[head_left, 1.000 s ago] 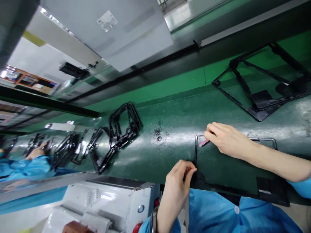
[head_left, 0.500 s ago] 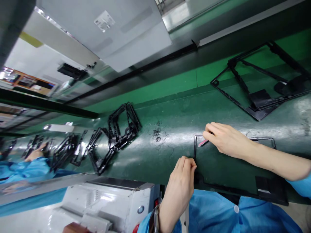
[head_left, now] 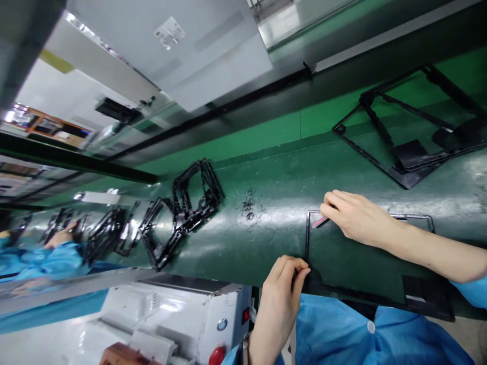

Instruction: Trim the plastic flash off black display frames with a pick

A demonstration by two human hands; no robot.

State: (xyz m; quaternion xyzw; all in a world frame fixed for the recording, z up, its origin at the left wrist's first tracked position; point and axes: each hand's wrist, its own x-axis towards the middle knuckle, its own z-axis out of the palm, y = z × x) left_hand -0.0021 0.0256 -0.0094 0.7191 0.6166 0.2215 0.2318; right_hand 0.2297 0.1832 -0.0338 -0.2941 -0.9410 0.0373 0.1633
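Black scraps, frame piles around the hands on green bench

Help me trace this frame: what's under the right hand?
The black frame shows either side of the right hand; a pink piece pokes out. The covered stretch and the piece's gripped part are hidden.

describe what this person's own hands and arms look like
The left hand and right hand are both ungloved. A dark band circles the left wrist; the right wrist is bare. The right sleeve is light blue, ending well up the forearm.
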